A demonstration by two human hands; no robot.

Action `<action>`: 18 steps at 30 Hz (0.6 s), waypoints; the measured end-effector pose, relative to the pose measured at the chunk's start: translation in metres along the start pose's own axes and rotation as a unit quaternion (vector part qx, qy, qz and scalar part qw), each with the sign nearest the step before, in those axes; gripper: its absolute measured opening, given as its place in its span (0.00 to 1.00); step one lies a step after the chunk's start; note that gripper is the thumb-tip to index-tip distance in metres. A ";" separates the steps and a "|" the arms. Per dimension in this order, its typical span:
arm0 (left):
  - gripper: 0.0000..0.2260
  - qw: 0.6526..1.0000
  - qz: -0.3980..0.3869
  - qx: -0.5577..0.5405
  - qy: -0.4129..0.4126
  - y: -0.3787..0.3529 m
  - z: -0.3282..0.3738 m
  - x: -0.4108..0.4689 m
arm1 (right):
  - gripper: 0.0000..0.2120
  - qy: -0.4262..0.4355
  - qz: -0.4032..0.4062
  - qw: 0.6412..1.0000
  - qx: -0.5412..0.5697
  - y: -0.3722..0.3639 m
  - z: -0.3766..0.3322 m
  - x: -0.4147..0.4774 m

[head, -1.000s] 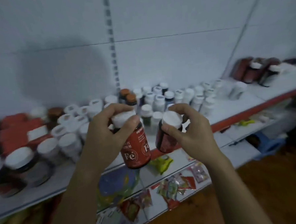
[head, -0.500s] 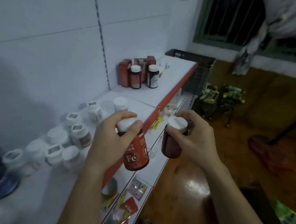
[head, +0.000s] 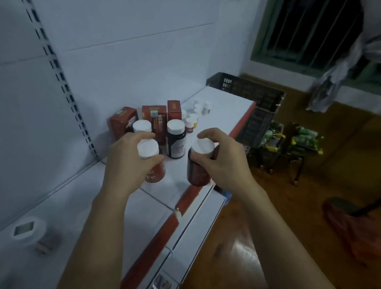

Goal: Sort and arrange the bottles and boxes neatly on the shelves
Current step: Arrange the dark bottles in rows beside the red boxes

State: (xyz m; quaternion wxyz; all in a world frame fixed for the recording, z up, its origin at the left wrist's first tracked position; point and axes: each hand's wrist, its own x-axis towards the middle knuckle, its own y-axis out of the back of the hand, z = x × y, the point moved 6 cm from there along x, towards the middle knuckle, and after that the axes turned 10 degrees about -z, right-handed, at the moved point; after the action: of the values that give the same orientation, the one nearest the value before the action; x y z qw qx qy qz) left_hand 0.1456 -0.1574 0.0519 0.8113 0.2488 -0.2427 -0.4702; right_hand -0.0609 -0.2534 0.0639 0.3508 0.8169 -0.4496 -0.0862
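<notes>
The left hand (head: 128,163) was curled round a red bottle (head: 154,171) with a white cap, fingers and thumb just under the cap. The right hand (head: 223,162) held a dark bottle (head: 197,172) the same way, pinching it near its white cap. Both bottles were upright over the front of the white shelf (head: 223,111). The dark one was above the red front edge. I could not tell if the red one touched the shelf.

These bottles looked hard and smooth, and probably light. They would not squash, but smooth sides could slip. A grip round the body, below the cap, seemed safest. Set down crooked, one could tip and knock the others.

Counted: two bottles in the hands. Two standing bottles (head: 176,143) were just behind them. Three red boxes (head: 154,117) stood at the back by the wall. Some small bottles (head: 192,121) sat past the boxes, too blurry to count well. One lone bottle (head: 29,232) stood far off on the near left.
</notes>
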 end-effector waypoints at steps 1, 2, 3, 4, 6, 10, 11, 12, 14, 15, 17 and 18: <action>0.25 1.000 0.002 0.005 0.011 -0.003 -0.004 0.008 | 0.16 0.008 -0.012 1.000 0.010 -0.006 0.004 0.017; 0.25 1.000 0.007 0.009 0.023 -0.006 -0.009 0.016 | 0.14 0.016 -0.025 0.999 0.020 -0.013 0.008 0.034; 0.25 0.999 0.012 0.014 0.037 -0.008 -0.013 0.023 | 0.13 0.025 -0.040 0.998 0.030 -0.020 0.013 0.049; 0.25 0.998 0.018 0.020 0.052 -0.010 -0.017 0.029 | 0.13 0.033 -0.057 0.997 0.040 -0.028 0.017 0.064; 0.26 0.995 0.036 0.038 0.087 -0.014 -0.024 0.039 | 0.13 0.057 -0.095 0.992 0.052 -0.042 0.025 0.088; 0.25 0.982 0.097 0.084 0.136 -0.017 -0.013 0.044 | 0.13 0.135 -0.177 0.974 0.052 -0.046 0.045 0.113; 0.23 0.978 0.118 0.096 0.143 -0.017 -0.003 0.045 | 0.13 0.149 -0.203 0.966 0.057 -0.042 0.052 0.118; 0.21 0.974 0.142 0.104 0.146 -0.016 0.009 0.046 | 0.12 0.157 -0.232 0.958 0.067 -0.035 0.060 0.124; 0.17 0.966 0.186 0.114 0.139 -0.018 0.038 0.054 | 0.10 0.162 -0.285 0.940 0.093 -0.019 0.078 0.139; 0.16 0.964 0.198 0.119 0.134 -0.022 0.053 0.061 | 0.10 0.163 -0.301 0.934 0.097 -0.011 0.088 0.149; 0.16 0.963 0.198 0.131 0.127 -0.037 0.078 0.083 | 0.11 0.170 -0.319 0.930 0.069 0.003 0.111 0.171; 0.16 0.963 0.188 0.142 0.130 -0.048 0.087 0.097 | 0.12 0.172 -0.327 0.928 0.049 0.009 0.123 0.183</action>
State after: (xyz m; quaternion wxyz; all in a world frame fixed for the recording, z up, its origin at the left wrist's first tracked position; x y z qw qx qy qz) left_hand 0.1022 -0.2794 0.1031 0.8657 0.3702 -0.2422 -0.2340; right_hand -0.0166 -0.4624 0.0107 0.3350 0.9369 -0.0941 -0.0321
